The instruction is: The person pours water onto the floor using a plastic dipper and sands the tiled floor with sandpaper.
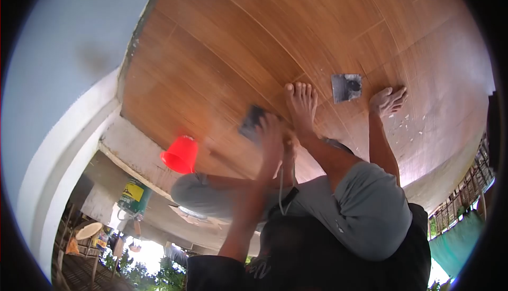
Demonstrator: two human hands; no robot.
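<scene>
My left hand, blurred by motion, is on a dark, flat, square pad against the brown wood-look tile floor. Its fingers lie over the pad's right side; the pad's exact kind is unclear. My right hand rests on the floor at the right, fingers stretched out, holding nothing. Left of it lies a small grey square sheet with a dark lump on it. My bare foot is planted between that sheet and the pad.
A red plastic bucket stands left of my bent leg, by the low ledge. A pale blue wall borders the floor at left. Small white flecks are scattered near my right hand. A green container sits beyond the ledge.
</scene>
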